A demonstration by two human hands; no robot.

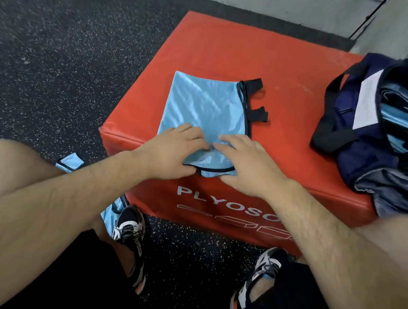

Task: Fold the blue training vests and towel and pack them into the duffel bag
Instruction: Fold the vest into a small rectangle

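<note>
Left of the left hand (172, 150), a second blue vest (70, 162) lies on the floor. Left hand rests palm-down on the near end of the folded blue vest (205, 102), fingers bent; whether they pinch cloth cannot be told. Right hand (246, 163), just beside it with fingertips meeting, presses the vest with straight fingers atop the red box (238, 51). Well right of the right hand, the open duffel bag (355, 149) holds folded blue fabric
</note>
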